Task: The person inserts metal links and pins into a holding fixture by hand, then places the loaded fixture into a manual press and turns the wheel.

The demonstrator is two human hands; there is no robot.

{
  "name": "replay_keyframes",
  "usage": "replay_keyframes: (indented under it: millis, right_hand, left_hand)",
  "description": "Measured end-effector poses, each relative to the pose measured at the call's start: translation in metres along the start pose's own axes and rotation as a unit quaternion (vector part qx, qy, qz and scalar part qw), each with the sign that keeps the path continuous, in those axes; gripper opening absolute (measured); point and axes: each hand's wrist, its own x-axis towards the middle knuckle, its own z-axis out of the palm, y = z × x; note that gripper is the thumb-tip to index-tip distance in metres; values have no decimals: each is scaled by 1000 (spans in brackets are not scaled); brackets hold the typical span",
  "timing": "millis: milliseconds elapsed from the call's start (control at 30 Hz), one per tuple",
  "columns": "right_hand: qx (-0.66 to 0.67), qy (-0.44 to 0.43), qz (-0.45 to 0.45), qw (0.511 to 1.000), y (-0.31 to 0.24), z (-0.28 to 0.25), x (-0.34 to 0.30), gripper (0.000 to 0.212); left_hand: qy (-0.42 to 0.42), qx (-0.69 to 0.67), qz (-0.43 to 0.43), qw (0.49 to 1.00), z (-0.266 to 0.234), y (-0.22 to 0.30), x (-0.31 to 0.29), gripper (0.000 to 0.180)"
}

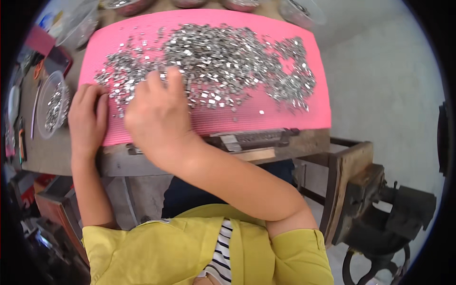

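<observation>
Many small, shiny silver metal pieces [213,52] lie spread over a pink ribbed mat [304,118] on the workbench, thickest at the middle and thinner toward the left. My right hand [159,114] is over the left part of the spread, its fingers bent and drawn together. Slight blur and the hand itself hide whatever is between those fingertips. At the mat's left edge rests my left hand [88,116], thumb apart from the fingers and nothing visible in it. Close beside it stands a clear plastic tub [43,114] partly filled with similar pieces.
Along the back edge stand several bowls, including a clear one [301,12] at the right. Orange-handled scissors [39,69] and a purple rod [35,111] lie at far left. A dark metal fixture [256,139] lines the bench front. A black machine [389,213] stands lower right.
</observation>
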Motion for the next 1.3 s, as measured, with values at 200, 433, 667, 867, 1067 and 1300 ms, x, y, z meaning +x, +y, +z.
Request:
replay_keyframes:
  millis: [200, 433, 667, 867, 1067, 1300]
  right_hand:
    - [-70, -28, -7, 997, -16, 4, 1, 21]
    - [-5, -18, 42, 999, -2, 0, -5, 17]
    - [211, 27, 122, 970, 94, -99, -76, 11]
    - [198, 24, 135, 971, 124, -134, -141, 18]
    - [144, 16, 81, 986, 127, -129, -150, 24]
    - [88, -36, 35, 995, 124, -128, -144, 29]
  left_hand:
    - [-8, -62, -40, 997, 1, -13, -3, 9]
    - [-10, -55, -52, 997, 7, -9, -3, 8]
    - [134, -184, -97, 969, 6, -28, -33, 10]
    - [88, -270, -80, 956, 3, 87, -26, 7]
    - [12, -225, 32, 974, 20, 169, -12, 13]
    - [-41, -224, 84, 970, 40, 205, -8, 15]
